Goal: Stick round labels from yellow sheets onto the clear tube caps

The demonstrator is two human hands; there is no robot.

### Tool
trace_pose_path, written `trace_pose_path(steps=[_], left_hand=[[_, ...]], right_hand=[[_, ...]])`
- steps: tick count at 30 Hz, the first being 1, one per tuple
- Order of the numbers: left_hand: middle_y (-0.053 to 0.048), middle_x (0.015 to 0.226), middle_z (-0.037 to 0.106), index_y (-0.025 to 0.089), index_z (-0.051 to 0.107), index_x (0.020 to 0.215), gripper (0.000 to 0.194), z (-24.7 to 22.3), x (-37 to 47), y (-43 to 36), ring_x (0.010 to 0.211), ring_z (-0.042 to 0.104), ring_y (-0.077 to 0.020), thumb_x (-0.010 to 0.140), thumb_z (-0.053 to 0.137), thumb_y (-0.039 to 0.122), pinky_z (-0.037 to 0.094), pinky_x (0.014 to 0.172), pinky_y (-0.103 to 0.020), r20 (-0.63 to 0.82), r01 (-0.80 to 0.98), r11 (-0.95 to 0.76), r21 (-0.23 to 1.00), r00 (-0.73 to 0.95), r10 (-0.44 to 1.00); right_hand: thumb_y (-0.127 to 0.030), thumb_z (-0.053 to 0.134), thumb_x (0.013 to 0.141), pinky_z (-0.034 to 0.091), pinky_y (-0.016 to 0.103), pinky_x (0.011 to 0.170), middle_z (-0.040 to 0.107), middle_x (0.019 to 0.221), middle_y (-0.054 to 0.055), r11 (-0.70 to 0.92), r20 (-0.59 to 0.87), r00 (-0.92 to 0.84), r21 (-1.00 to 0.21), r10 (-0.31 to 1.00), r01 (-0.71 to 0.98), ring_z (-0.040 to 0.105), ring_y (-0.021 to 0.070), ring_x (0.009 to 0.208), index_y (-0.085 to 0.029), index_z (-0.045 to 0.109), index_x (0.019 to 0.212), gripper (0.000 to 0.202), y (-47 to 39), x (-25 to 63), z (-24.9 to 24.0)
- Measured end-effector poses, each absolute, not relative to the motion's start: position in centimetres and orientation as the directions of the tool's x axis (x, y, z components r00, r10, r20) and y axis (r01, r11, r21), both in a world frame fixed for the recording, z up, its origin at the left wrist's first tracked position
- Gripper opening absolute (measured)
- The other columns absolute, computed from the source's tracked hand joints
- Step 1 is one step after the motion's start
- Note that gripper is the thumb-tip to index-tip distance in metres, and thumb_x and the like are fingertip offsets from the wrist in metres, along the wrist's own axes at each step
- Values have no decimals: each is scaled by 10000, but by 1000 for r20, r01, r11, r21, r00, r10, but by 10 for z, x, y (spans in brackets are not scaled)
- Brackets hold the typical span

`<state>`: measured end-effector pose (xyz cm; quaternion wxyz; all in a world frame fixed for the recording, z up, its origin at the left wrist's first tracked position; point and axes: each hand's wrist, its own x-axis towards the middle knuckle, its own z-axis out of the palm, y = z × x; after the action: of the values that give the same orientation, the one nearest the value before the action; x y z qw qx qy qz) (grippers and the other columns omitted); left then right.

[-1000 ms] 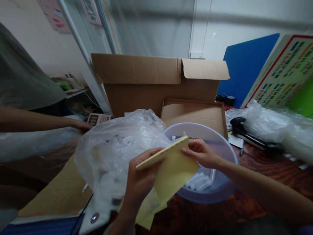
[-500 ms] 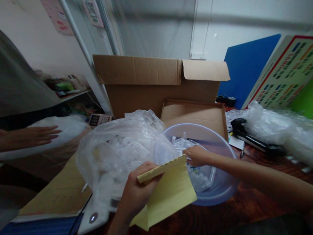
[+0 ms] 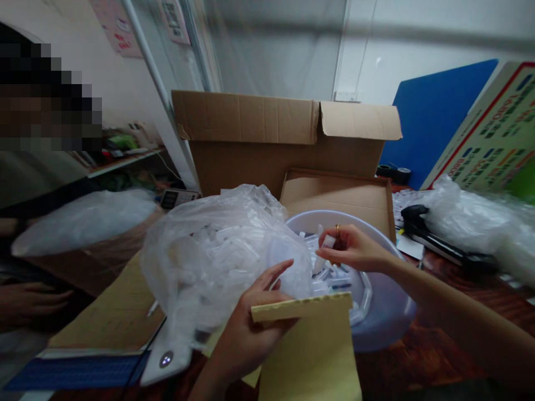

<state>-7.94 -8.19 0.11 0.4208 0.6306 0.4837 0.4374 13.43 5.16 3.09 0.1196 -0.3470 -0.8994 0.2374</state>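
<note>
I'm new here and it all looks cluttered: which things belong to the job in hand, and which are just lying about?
Seemingly in use:
yellow paper, in the left hand
small pale piece, in the right hand
round tub of plastic pieces
perhaps the clear bag beside it

Apparently just lying about:
blue board
cardboard box
long black object

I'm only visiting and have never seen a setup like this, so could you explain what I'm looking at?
There is no machine here: a person works with two bare hands, and a camera worn on their head looks forward and down. The left hand holds yellow paper; the right hand pinches a small whitish piece above a translucent basin of clear and white plastic pieces. The basin stands on a dark wooden table. Beside it is a clear plastic bag of similar-looking pieces, with an open cardboard box behind. At the far left, another person's hand shows.
</note>
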Motion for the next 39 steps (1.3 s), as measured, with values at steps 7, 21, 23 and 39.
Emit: trace_pose_path(steps=[7, 21, 23, 39], left_hand=[[-45, 888, 621, 143, 618, 614, 226, 18, -59, -86, 808, 600, -166, 808, 617, 258, 466, 771, -246, 17, 266, -92, 960, 271, 962], [-8, 697, 449, 168, 648, 636, 212, 1, -64, -93, 714, 489, -140, 819, 547, 133, 374, 664, -245, 307, 508, -218, 833, -97, 947], [-12, 707, 468, 170, 660, 652, 198, 1, -63, -95, 730, 487, -144, 806, 552, 110, 383, 706, -258, 290, 502, -196, 842, -116, 950], [-8, 706, 452, 165, 607, 654, 172, 1, -72, -106, 735, 483, -146, 786, 541, 76, 387, 731, -284, 323, 555, -205, 807, -123, 939]], right_hand=[[-331, 684, 852, 467, 209, 642, 698, 848, 27, 530, 89, -954, -844, 285, 80, 597, 103, 712, -134, 697, 974, 232, 28, 108, 56], [-188, 614, 928, 321, 339, 908, 662, 943, -30, 937, 552, -763, -272, 338, 218, 590, 147, 916, -220, 592, 963, 53, -6, 112, 56], [-169, 600, 934, 304, 324, 890, 659, 898, -45, 953, 587, -752, -221, 298, 206, 583, 135, 858, -217, 579, 931, 53, -9, 109, 51], [-157, 592, 932, 270, 313, 912, 645, 909, -47, 959, 547, -788, -179, 283, 221, 562, 151, 873, -232, 576, 930, 76, -12, 97, 51]])
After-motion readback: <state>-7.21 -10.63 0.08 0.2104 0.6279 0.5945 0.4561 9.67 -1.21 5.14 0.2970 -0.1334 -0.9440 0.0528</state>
